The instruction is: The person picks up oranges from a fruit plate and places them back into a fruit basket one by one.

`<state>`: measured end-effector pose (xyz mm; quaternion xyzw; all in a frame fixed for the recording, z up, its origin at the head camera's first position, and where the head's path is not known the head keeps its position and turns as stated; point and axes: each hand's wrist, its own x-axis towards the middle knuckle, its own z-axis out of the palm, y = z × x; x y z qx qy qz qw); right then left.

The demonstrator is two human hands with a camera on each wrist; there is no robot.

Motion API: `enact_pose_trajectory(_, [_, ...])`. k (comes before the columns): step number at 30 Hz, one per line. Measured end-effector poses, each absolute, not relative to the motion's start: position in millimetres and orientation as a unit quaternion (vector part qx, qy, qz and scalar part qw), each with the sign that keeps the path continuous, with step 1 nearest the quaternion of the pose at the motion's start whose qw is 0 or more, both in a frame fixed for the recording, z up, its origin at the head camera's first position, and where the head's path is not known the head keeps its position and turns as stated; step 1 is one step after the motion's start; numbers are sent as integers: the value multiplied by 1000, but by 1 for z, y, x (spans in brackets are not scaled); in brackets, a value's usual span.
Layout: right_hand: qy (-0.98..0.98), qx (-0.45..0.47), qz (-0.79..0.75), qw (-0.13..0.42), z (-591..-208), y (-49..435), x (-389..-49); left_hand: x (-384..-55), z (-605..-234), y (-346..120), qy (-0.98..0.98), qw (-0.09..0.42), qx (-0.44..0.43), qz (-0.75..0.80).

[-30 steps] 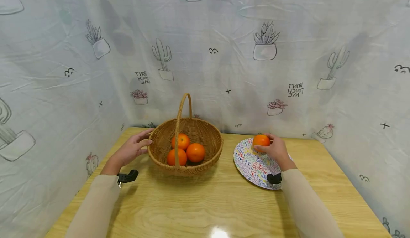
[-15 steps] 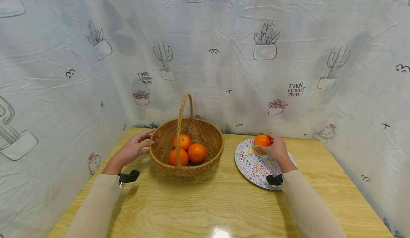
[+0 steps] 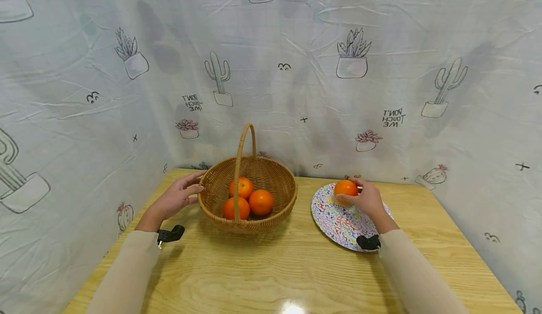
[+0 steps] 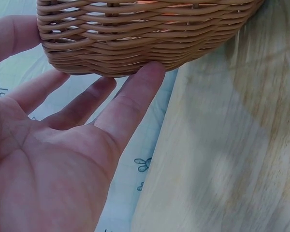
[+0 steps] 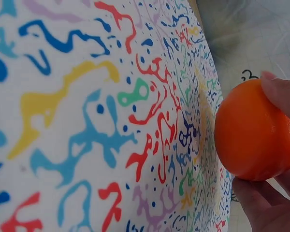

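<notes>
A wicker basket with a tall handle stands at the back of the table, three oranges lying in it. My left hand is at its left side. In the left wrist view the spread fingers reach to the lower basket wall, and the thumb touches its side. On the right lies a round plate with a colourful squiggle pattern. Over its far part my right hand grips another orange. In the right wrist view, thumb and fingers are on opposite sides of that orange.
The wooden table ends at a hanging cloth printed with potted cacti, which encloses the back and both sides. A black wrist mount sits on the left sleeve, another on the right one, overlapping the plate's near edge.
The right wrist has shifted slightly to the right, and the gripped orange has come a touch nearer over the plate. The left hand stays at the basket.
</notes>
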<state>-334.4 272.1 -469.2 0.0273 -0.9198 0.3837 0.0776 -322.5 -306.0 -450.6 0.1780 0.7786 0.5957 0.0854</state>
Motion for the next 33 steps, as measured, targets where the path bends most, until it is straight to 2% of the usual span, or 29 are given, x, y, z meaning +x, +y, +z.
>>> enact_pose_trajectory(14, [-917,55,386,83,-466,262,-319,-324,-452,-307,777,89,183,596])
enact_pose_trajectory(33, [-899,114,417,78,-433,233,-297,-325,-450,-306,780,95,167,595])
